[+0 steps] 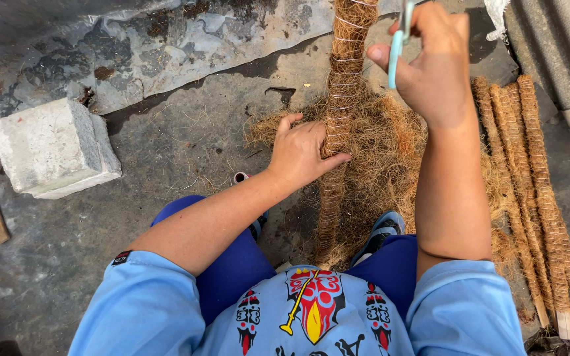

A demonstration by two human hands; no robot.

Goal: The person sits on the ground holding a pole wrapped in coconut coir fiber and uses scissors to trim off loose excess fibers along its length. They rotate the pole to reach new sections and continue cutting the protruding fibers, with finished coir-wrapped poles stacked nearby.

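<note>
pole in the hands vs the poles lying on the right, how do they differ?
The held pole stands upright, gripped by the left hand; the finished poles lie flat, untouched. The held pole rises from a loose fibre pile; the finished poles lie side by side, bare wooden ends showing. Both are wrapped in brown fibre.

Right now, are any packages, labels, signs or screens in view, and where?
No packages, signs or screens.
Small label: on the hem of the left sleeve, a dark tab with a red edge.
Printed emblem: on the light blue shirt front, bottom centre; shield-like, red, yellow and black.
</note>
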